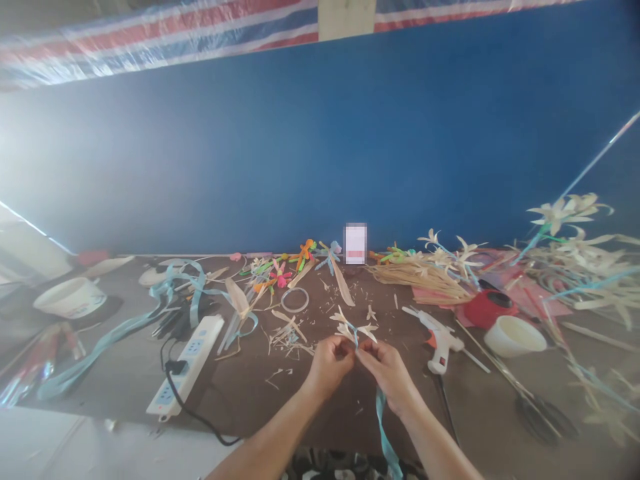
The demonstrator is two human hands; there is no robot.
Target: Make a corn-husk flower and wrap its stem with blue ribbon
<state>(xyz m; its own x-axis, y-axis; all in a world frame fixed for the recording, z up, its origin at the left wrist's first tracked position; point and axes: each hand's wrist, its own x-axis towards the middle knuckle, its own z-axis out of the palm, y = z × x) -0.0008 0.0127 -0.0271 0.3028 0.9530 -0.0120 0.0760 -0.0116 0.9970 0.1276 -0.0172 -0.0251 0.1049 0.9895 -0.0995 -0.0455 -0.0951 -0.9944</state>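
Note:
A small craft flower (369, 331) with pale, dried-leaf petals stands at the centre, its short stem wrapped in light blue. My left hand (330, 363) pinches that stem from the left, fingers closed. On the other side my right hand (387, 375) is closed too, its fingertips pressed at the stem just below the petals. A light blue ribbon (384, 430) hangs from under my right hand toward the table's front edge. My fingers hide the lower stem and the spot where the ribbon meets it.
A hot glue gun (441, 343) lies right of my hands, with scissors (546, 417) and a white cup (515, 335) beyond. Left are a power strip (187, 367), a blue ribbon coil (95, 353) and a white bowl (70, 297). Straw scraps (290, 337) litter the brown table.

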